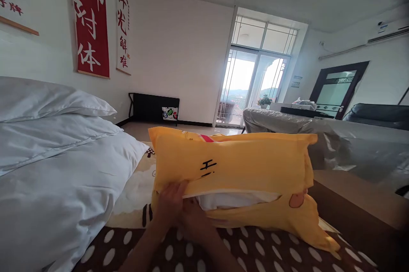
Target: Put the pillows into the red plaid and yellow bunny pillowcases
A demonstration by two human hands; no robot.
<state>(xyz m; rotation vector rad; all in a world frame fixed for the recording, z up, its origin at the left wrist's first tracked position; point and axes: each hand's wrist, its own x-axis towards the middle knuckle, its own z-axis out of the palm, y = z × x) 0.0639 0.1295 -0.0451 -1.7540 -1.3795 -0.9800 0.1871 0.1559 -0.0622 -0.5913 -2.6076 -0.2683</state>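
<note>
A yellow pillowcase [252, 161] with black "Hi" lettering lies lengthwise in front of me. A long opening runs along its near side, and the white pillow [234, 200] inside shows through the gap. My left hand [171, 199] is closed on the flap at the left end of this opening, thumb side up. Right beside it, my right hand [192, 214] is closed at the lower edge of the same opening, its fingertips partly hidden by the cloth. The far right corner of the pillowcase droops onto the bedding.
Under the pillowcase is a brown blanket [243, 246] with white dots. Stacked white pillows [64, 170] rise at the left. To the right are a brown board-like edge [351, 197] and plastic-covered furniture [361, 146]. A black folded frame [150, 108] leans at the far wall.
</note>
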